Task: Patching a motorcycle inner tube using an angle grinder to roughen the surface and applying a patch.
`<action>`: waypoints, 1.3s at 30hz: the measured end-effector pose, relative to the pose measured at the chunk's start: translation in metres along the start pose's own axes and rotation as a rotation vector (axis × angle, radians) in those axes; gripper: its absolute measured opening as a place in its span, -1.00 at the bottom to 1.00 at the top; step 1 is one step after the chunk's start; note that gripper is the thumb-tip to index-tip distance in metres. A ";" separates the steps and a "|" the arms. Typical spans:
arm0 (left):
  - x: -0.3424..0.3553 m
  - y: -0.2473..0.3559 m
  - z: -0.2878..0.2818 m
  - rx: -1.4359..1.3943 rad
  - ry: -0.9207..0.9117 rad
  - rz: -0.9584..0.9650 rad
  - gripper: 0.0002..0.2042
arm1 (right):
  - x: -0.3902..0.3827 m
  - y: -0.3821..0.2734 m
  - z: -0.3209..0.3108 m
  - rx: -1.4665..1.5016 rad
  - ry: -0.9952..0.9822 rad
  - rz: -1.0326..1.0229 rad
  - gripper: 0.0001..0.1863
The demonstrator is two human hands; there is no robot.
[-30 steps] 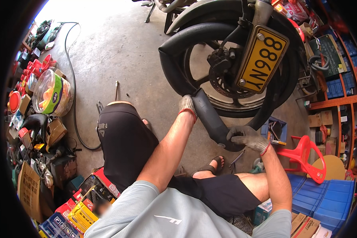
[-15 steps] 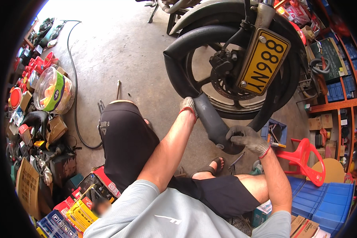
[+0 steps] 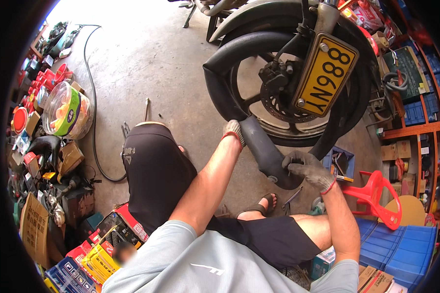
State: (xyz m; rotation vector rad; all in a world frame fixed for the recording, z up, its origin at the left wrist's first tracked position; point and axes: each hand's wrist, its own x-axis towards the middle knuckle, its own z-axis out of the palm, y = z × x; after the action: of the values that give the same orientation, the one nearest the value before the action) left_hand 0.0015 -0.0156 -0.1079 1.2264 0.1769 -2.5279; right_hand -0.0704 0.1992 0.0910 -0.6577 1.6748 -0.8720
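Observation:
A black inner tube (image 3: 261,141), swollen with air, bulges out from the front wheel (image 3: 247,100) of a motorcycle and sags toward me. My left hand (image 3: 233,129), in a grey knitted glove with a red cuff, grips the tube's left side close to the wheel; part of its fingers is hidden behind the rubber. At the tube's lower right is my gloved right hand (image 3: 308,169), fingers curled and thumb brought in as in a pinch. Whatever lies between those fingertips is too small to make out. A round patch or fitting (image 3: 273,179) shows on the tube's lower bend.
A yellow number plate (image 3: 326,73) hangs at the fork. Right of my hand stand a blue tool bin (image 3: 347,163) and a red plastic stool (image 3: 376,198). Tools, including a socket wrench (image 3: 146,110), lie on the concrete floor. A black hose (image 3: 94,141) runs along the left.
My right hand has shifted slightly right and upward, its fingers drawn closer together. The tube's lower bend has moved a little to the right. My left hand stays in place.

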 end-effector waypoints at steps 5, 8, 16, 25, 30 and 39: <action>0.016 0.001 -0.011 0.039 0.015 0.007 -0.69 | 0.002 -0.003 0.002 -0.024 -0.023 0.044 -0.80; 0.015 -0.002 -0.010 0.046 0.006 0.010 -0.71 | 0.001 -0.006 0.002 -0.077 -0.018 0.036 -0.86; 0.016 -0.004 -0.008 0.063 0.070 0.031 -0.73 | 0.001 -0.005 0.002 -0.103 -0.009 0.066 -0.87; -0.024 -0.003 0.012 0.130 0.230 0.095 -0.73 | 0.002 -0.002 -0.001 -0.140 -0.024 0.066 -0.86; -0.025 0.000 0.010 0.176 0.263 0.097 -0.73 | 0.005 0.001 -0.004 -0.157 -0.054 0.095 -0.84; 0.021 -0.005 -0.012 0.126 0.131 0.171 -0.72 | 0.008 0.008 -0.005 -0.172 -0.048 0.053 -0.87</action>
State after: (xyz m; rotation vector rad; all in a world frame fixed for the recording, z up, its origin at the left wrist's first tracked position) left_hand -0.0031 -0.0131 -0.1319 1.3928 -0.0567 -2.3438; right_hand -0.0774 0.1981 0.0809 -0.7414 1.7292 -0.6743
